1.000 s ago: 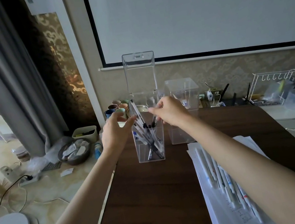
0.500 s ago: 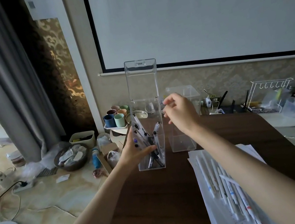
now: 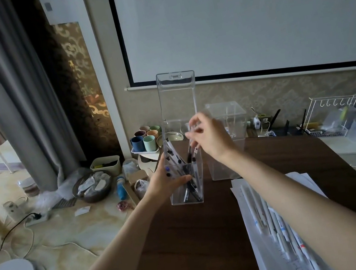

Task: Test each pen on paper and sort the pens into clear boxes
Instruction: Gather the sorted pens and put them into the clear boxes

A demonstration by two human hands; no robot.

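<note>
1. Head view: the left hand grips the tall clear box low on its left side. The thumb is curled across the front wall, and the other fingers lie round the left wall, partly seen through the plastic.
2. The right hand is at the open mouth of this box. Its fingertips are pinched together on a pen. The pen hangs nearly upright, and its lower end is inside the box. The fingers are blurred, so which ones hold the pen cannot be told.
3. The tall clear box stands upright on the dark wooden table, near the table's left edge. Its lid is raised upright at the back.
4. A bundle of dark pens stands inside the box. They lean crosswise against the walls with their lower ends on the floor of the box.
5. A second clear box stands on the table to the right of the first and slightly behind it, not touching it. The right hand covers part of it.
6. Sheets of paper lie on the right part of the table, under the right forearm. A row of white pens rests on the sheets, nearly parallel to one another.
7. Surroundings:
   - A tray of coloured cups sits beyond the table's far left corner.
   - A wire rack stands on a white unit at the right.
   - A projection screen hangs on the wall.
   - A grey curtain hangs at the left.
</note>
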